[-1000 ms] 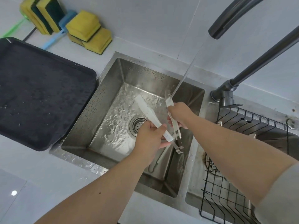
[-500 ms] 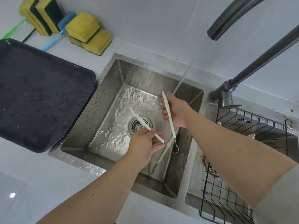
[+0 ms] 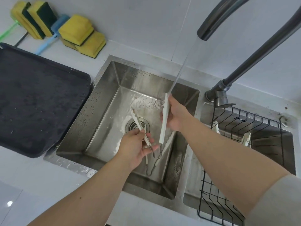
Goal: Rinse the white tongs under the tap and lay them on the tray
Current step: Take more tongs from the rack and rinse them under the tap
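I hold the white tongs (image 3: pixel 164 118) spread apart over the steel sink (image 3: pixel 104 88). My right hand (image 3: pixel 175 115) grips one arm, whose tip meets the water stream falling from the dark tap (image 3: pixel 210 26). My left hand (image 3: pixel 136 146) pinches the other arm above the drain. The metal hinge loop hangs between my hands. The dark tray (image 3: pixel 40 98) lies on the counter left of the sink, wet and with nothing on it.
Another pair of tongs (image 3: pixel 151 167) lies on the sink floor below my hands. Yellow sponges (image 3: pixel 81 35) and a blue brush (image 3: pixel 47 41) stand against the back wall. A black wire rack (image 3: pixel 244 160) fills the right basin, with white items in it.
The tongs have opened wider. My right hand lifted its arm up and back until the tip met the stream, while my left hand dropped lower toward the drain.
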